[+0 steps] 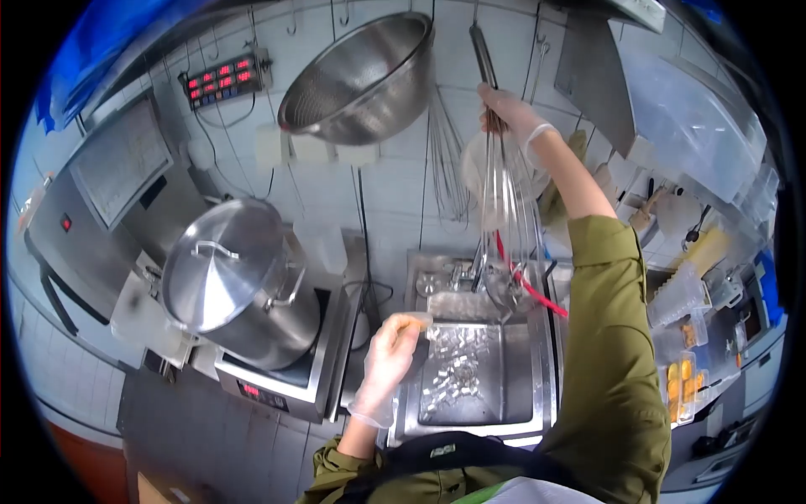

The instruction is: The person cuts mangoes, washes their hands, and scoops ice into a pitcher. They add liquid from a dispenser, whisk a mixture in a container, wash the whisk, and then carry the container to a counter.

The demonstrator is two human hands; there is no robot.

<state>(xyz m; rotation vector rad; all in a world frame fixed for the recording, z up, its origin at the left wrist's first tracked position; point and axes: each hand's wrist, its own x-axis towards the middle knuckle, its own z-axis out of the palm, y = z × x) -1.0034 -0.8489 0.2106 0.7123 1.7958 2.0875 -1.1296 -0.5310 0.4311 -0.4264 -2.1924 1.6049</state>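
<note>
My right hand, in a clear glove, is raised at the wall and wrapped round the handle of a large whisk. The whisk hangs upright, its wire loops downward over the back of the sink. My gloved left hand is over the sink's left edge with its fingers closed; whatever lies between the fingertips is too small to make out. Many small, pale, ice-like cubes lie in the basin, just right of my left hand. A second whisk hangs left of the first.
A lidded stockpot stands on an induction cooker to the left. Above hangs a big perforated metal colander. A red hose crosses behind the sink. Plastic tubs with orange pieces are at the right, near hanging utensils.
</note>
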